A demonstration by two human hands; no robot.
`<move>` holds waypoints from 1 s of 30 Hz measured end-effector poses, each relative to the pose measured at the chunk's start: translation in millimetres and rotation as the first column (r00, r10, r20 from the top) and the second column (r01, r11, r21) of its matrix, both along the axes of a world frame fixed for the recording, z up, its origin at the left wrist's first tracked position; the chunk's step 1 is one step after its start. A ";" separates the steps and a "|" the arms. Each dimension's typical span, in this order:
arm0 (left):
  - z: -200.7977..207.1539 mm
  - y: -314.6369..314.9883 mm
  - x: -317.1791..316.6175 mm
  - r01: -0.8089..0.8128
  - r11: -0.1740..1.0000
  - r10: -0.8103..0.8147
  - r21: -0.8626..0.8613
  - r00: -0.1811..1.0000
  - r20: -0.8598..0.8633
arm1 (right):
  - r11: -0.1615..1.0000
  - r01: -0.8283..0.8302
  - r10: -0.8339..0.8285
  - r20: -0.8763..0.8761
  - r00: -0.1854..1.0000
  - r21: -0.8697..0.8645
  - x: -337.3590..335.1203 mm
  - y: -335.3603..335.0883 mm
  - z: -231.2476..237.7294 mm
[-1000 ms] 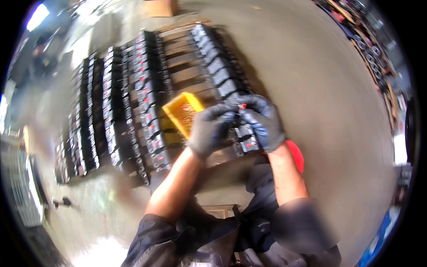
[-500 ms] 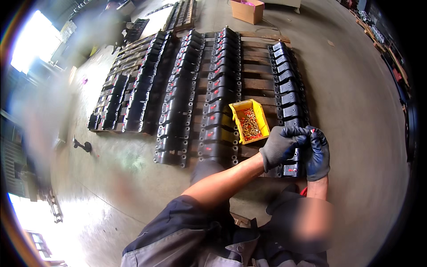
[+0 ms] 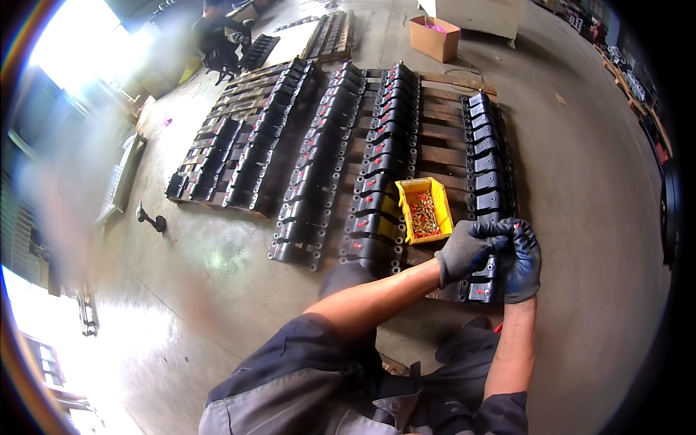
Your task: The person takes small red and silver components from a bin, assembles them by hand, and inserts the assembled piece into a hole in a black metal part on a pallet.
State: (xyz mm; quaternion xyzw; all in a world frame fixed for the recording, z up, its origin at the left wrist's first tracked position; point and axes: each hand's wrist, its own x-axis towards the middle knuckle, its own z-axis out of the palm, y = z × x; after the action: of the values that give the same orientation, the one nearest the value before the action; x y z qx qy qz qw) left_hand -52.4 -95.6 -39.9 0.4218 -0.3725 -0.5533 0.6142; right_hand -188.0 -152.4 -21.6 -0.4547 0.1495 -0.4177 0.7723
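Note:
Both hands wear dark grey-blue work gloves and meet over the near end of the rightmost long black ribbed part (image 3: 490, 154). My left hand (image 3: 464, 254) has its fingers closed and reaches toward the right fingertips; what they hold, if anything, is hidden. My right hand (image 3: 523, 264) is closed in a pinch, with a tiny red-and-pale piece (image 3: 516, 226) at its fingertips, too small to name. Just left of the hands, a yellow bin (image 3: 444, 206) holds many small brass-coloured and red pieces. Below the hands, a red mark and a small round fitting show on the black part.
More long black parts (image 3: 308, 181), some with red pieces along them, lie on wooden pallets (image 3: 442, 138). A cordless drill (image 3: 151, 217) stands on the floor at left. Farther off are a cardboard box (image 3: 435, 40) and another person (image 3: 216, 40) at the upper left.
The whole view has shifted, so the pallets and bin appear farther right and lower. My hands stay together over the black part, with fingers still pinched.

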 end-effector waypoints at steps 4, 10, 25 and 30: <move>-6.6 2.4 -2.6 -0.007 0.999 0.007 -0.037 1.000 0.005 | 0.999 0.035 -0.037 -0.041 0.998 -0.039 -0.5 -2.8 -10.9; -11.5 5.2 -2.8 -0.001 1.000 0.001 -0.016 1.000 0.007 | 0.988 0.151 -0.150 -0.032 0.988 0.038 -8.7 -9.9 -38.9; -14.3 24.0 -44.3 0.401 0.914 -0.395 0.067 0.915 -0.081 | 0.885 0.441 -0.460 -0.438 0.772 -0.152 -67.8 -81.2 -65.9; 1.0 38.2 -65.9 0.545 0.828 -0.529 0.135 0.837 -0.138 | 0.903 0.297 -0.428 -0.695 0.578 -0.310 -85.4 -92.0 -111.5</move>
State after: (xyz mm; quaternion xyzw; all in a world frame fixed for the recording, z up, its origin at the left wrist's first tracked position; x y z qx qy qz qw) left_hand -118.3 -57.4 -39.0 0.3238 -0.3985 -0.7523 0.4128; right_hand -273.4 -244.4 -133.1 -0.6050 0.5095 -0.3526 0.5000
